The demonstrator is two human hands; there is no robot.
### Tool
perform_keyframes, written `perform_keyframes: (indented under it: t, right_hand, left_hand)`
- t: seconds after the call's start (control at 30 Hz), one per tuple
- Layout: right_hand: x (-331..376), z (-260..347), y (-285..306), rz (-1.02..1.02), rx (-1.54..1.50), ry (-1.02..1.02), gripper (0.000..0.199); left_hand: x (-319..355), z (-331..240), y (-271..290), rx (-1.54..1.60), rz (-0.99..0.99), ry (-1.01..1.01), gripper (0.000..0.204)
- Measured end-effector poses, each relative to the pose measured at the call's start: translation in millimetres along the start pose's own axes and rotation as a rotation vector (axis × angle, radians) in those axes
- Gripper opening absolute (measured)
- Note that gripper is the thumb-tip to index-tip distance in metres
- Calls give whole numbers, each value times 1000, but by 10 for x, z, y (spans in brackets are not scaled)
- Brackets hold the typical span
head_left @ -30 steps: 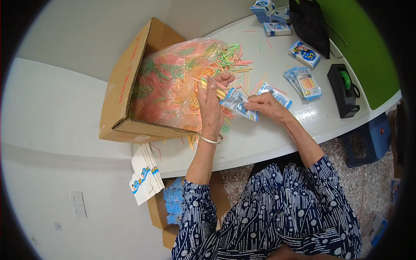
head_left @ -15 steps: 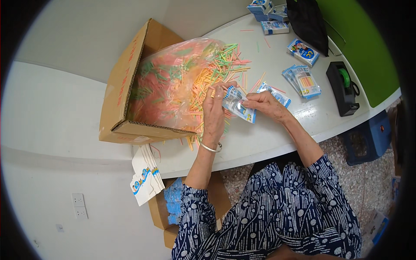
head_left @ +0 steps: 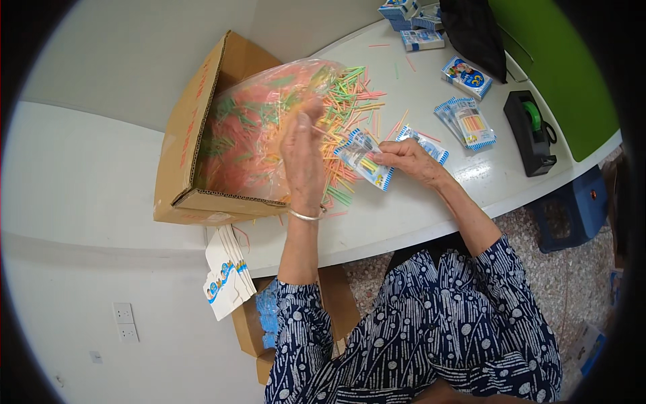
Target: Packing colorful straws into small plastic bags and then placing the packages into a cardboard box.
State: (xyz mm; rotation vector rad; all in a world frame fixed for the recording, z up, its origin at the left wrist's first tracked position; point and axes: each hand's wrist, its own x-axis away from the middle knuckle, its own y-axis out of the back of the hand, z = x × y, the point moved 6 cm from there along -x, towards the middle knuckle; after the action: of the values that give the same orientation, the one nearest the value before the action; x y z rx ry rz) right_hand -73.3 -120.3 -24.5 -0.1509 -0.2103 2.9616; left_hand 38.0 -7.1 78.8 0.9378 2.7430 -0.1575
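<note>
My right hand (head_left: 408, 159) pinches a small clear packet (head_left: 364, 159) with blue-and-white striped ends, and several coloured sticks show inside it. To its left, my left hand (head_left: 303, 151) is over the heap of thin pink, yellow and green sticks (head_left: 346, 101), at the edge of a clear plastic bag (head_left: 256, 114). Motion smears its fingers, so whether it holds any sticks is unclear. The bag lies in the mouth of a tipped cardboard box (head_left: 192, 128). Another striped packet (head_left: 431, 147) rests on the table just beyond my right hand.
Filled packets (head_left: 474, 124), a small printed box (head_left: 467, 77) and a black tape dispenser (head_left: 528, 135) stand at the right of the white table (head_left: 397, 232). Stacked boxes (head_left: 422, 39) and a black bag (head_left: 474, 37) are at the back. Flat cartons (head_left: 229, 276) hang at the near left edge.
My left hand has let go of the packet and moved left over the sticks and bag. My right hand still holds the packet, now with coloured sticks showing in it.
</note>
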Motion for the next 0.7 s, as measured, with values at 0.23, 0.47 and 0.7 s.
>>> perform_keyframes:
  t: [0.23,0.47,0.7]
  right_hand:
    - [-21,-58,55,-8,-28,-2,26]
    - [-10,-34,7,39,-145,6,27]
    - [16,-74,52,30,-56,-56,27]
  left_hand:
    - [179,309,-133,-338,362,88,31]
    - [205,376,-159,-318,344,76,28]
    - [195,268,-359,-503,399,-43,30]
